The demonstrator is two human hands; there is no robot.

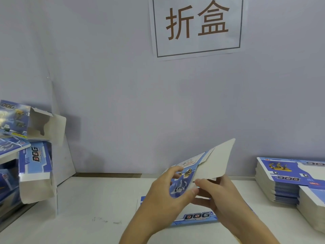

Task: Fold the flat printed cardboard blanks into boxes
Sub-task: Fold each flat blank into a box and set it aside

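Both of my hands hold one blue-and-white printed cardboard blank (209,164) above the table, tilted up to the right, its plain white inside facing right. My left hand (165,194) grips the printed lower-left part, thumb on the front. Fingers of my right hand (216,192) pinch the blank's lower edge from the right. Under my hands a second flat blank (195,217) printed "DOG" lies on the white table (84,208). A tall stack of flat blanks (284,178) stands at the right.
Several folded boxes (33,152) with open white flaps are piled at the left edge. A grey wall stands behind the table with a paper sign (197,25) on it. Another white pile (313,205) sits at the far right front.
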